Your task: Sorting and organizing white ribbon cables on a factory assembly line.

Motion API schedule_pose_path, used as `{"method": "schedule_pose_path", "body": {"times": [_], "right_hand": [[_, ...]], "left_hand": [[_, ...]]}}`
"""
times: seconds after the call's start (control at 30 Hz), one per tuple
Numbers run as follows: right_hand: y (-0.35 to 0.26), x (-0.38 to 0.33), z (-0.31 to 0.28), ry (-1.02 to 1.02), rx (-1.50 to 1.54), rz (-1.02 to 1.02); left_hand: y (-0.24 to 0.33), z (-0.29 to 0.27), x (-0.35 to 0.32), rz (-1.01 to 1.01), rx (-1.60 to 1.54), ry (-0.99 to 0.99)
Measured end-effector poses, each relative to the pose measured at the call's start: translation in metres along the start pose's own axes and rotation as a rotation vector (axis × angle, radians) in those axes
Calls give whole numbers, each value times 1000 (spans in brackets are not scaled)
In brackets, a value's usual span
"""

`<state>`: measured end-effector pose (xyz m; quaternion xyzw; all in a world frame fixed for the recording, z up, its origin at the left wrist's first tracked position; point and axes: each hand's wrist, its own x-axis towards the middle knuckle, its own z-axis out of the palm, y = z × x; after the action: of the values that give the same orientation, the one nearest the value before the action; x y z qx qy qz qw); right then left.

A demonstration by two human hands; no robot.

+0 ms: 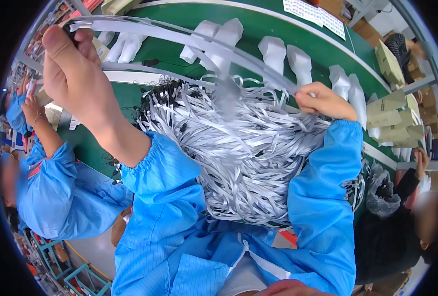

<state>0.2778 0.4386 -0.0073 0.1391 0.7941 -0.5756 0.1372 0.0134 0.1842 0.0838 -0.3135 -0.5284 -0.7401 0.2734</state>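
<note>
Held up at the far left, my left hand (73, 74) is closed around the black end of a white lanyard (169, 34), where a small metal crimp shows by the fingers. The flat straps run across, stretched above the bench, to my right hand (322, 101), whose fingers pinch them together. Below and between my arms lies a big loose heap of white lanyards (243, 148), with many black ends (162, 96) gathered at its far left side. One blurred light patch hangs over the heap, too unclear to make out.
Behind the heap, several white wrapped bundles (273, 54) stand in a row on the green bench (251, 29). Open cardboard boxes (394, 116) and a clear plastic bag (382, 192) are at the right. A blue-sleeved person (71, 197) works close at left; a dark-clothed person (386, 246) is at right.
</note>
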Motion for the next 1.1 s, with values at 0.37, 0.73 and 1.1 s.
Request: {"method": "schedule_pose_path", "body": {"times": [0.37,0.73,1.1], "right_hand": [[-66,-132,19,872,146,-570],[-141,-209,17,1962,-223,110],[13,-228,18,990,-701,419]], "left_hand": [[-24,-39,14,-33,-1,13],[-30,-21,-3,2,-72,-215],[-4,-47,-12,-252,21,-688]]}}
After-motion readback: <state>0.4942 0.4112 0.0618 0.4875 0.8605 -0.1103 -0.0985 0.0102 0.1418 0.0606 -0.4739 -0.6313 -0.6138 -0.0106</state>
